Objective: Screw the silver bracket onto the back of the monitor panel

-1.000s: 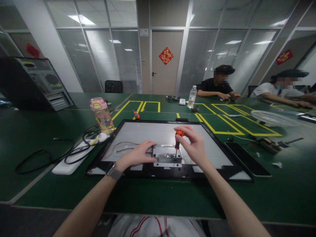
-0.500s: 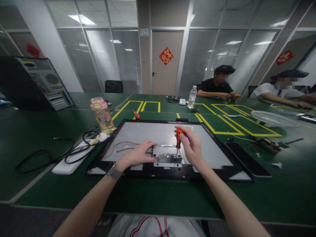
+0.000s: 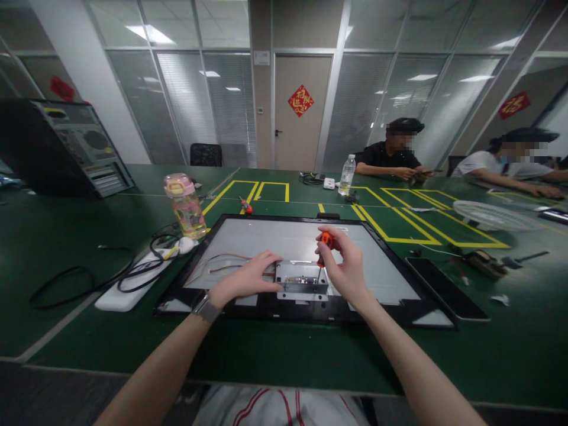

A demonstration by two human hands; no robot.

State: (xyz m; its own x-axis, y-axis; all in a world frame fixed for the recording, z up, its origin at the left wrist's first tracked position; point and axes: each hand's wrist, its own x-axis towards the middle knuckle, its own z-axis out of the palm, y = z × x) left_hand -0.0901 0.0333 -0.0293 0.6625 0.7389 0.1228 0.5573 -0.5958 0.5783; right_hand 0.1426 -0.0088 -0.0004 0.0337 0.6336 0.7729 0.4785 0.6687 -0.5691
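At the centre of the frame, the right hand (image 3: 344, 266) grips an orange-handled screwdriver (image 3: 323, 251) upright on the metal bracket (image 3: 302, 281) of the opened monitor panel (image 3: 248, 239), while the left hand (image 3: 246, 277) lies flat, fingers spread, touching the bracket's left edge.

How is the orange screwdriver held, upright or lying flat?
Upright: the right hand holds the orange screwdriver by the top of its handle, tip down at the metal bracket.

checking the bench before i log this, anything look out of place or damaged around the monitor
Nothing spilled or broken. The monitor lies opened, with thin wires loose across its bare panel by the left hand. The right hand holds a screwdriver upright on the metal bracket.
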